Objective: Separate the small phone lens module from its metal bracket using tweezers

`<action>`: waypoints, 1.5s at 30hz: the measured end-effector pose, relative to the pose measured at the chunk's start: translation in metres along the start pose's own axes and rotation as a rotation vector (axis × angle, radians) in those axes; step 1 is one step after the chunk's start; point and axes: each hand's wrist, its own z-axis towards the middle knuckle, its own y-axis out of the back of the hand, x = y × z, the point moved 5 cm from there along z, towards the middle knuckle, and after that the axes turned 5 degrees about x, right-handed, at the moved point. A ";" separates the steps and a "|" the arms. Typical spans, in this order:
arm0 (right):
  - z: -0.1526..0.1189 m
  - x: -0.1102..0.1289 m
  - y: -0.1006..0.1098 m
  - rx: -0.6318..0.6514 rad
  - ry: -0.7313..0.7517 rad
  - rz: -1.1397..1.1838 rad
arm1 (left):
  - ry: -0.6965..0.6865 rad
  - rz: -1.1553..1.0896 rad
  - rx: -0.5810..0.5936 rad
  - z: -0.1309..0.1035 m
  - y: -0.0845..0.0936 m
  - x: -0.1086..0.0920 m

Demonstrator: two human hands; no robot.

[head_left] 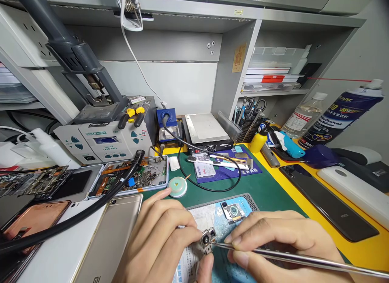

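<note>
Near the bottom centre, my left hand (165,242) pinches a small metal-framed camera module (206,239) between thumb and index finger. My right hand (273,242) grips a thin metal tool (291,256) like a pen, and its tip touches the right side of the module. Beneath both hands lies a printed blue and white sheet (209,216). A second part with a round lens (233,210) rests on that sheet, above the held module.
A green mat (273,194) covers the middle. To the left are an open parts box (152,173), a thick black hose (115,194) and phones (109,238). A round pad (178,187) sits beyond my left fingers. At right lies a black phone (328,202).
</note>
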 end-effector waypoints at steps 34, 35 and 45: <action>0.000 0.001 0.001 -0.003 -0.017 -0.057 | -0.020 -0.027 0.014 -0.002 -0.003 -0.001; 0.000 0.001 0.002 0.000 -0.021 -0.051 | -0.016 -0.029 0.009 -0.002 -0.002 -0.002; 0.000 -0.001 0.002 0.009 -0.026 -0.051 | 0.015 -0.039 -0.010 -0.002 -0.002 -0.004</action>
